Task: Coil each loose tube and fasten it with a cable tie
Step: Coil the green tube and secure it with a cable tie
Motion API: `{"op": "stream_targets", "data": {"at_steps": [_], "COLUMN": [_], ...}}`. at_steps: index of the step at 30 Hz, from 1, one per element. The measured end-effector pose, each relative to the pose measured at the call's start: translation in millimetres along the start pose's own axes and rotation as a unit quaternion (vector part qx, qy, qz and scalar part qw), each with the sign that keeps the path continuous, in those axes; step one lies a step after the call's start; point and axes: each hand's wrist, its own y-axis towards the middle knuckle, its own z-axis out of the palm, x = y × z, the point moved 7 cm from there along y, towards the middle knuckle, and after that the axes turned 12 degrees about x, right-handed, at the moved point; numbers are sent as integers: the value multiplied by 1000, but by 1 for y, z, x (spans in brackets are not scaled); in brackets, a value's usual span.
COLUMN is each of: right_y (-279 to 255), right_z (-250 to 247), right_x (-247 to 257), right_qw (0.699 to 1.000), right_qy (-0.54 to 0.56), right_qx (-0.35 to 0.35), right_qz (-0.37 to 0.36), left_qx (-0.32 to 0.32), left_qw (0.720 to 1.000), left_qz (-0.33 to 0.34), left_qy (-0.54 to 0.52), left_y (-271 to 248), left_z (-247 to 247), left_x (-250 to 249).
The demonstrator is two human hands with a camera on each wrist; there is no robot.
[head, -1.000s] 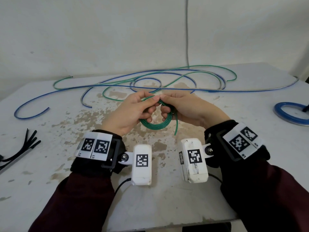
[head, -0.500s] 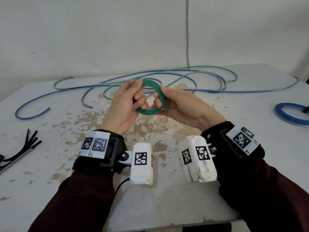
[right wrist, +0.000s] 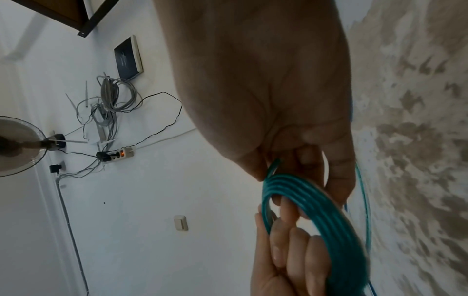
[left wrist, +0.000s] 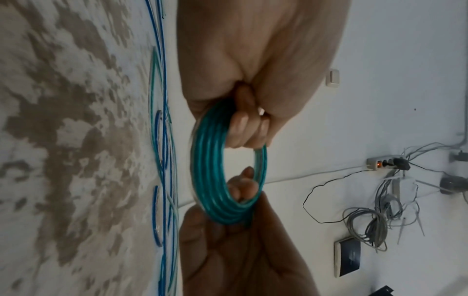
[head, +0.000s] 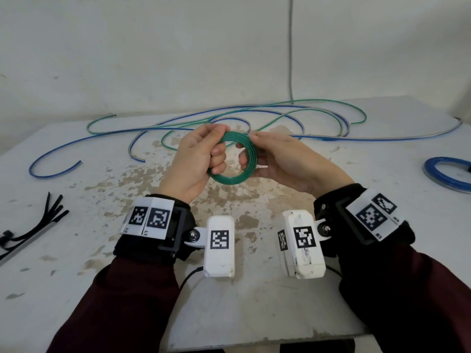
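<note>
A green tube wound into a small coil [head: 233, 160] [left wrist: 215, 176] [right wrist: 326, 222] hangs in the air above the table's middle, held from both sides. My left hand [head: 201, 159] [left wrist: 248, 124] grips the coil's left side with fingers curled through the ring. My right hand [head: 275, 159] [right wrist: 298, 170] holds the right side, thumb on top and fingers through the ring. Loose blue tubes [head: 178, 128] and a loose green tube [head: 318, 105] sprawl across the far half of the table. Black cable ties [head: 38, 225] lie at the left edge.
A coiled blue tube [head: 446, 171] lies at the table's right edge. The white table [head: 254, 301] has worn brown patches. A wall stands right behind it, with a grey cable [head: 290, 47] running down. Wrist views show a power strip [left wrist: 380, 163] and wires on a wall.
Both hands have lifted the green coil off the table and turned it upright. The loose tail that hung down has been wound into the coil.
</note>
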Motion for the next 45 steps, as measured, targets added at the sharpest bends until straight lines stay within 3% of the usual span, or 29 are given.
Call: {"op": "stream_targets", "data": {"at_steps": [8,13,18,23,26,28,30,32,37,45], "right_y": [2,4,7,23,36,44,51,57,65,69], "right_z": [10,10,15,55,83,103,121,137,165,178], "right_x": [-9,-5,-6,-22,-33,-37,-40,-44,-51,-59], "right_qw": [1000,996,994,993,990,988,986,984,978,980], "right_qy": [16,65,76,101,130,138,145,149,170,151], "right_qx": [0,-59,-73,-35,-17,-2,13,25,43,46], "right_qz": [14,-10,-11,40,58,69,80,92,115,125], "left_qx": [-30,-17,-36,-97,-183,-186,-163,-157,-134,-134], "left_qw": [998,997,997,962,904,824,724,660,627,628], "left_qz": [31,29,9,18,-78,-195,-318,-390,-462,-458], "left_qy": [-45,-66,73,254,378,499,590,623,612,615], "left_y": [2,2,-18,-56,-88,-111,-136,-158,-182,-180], "left_z": [-8,-3,-9,-67,-132,-171,-200,-220,-237,-243], "left_x": [0,-1,-14,-52,-73,-85,-89,-90,-82,-79]}}
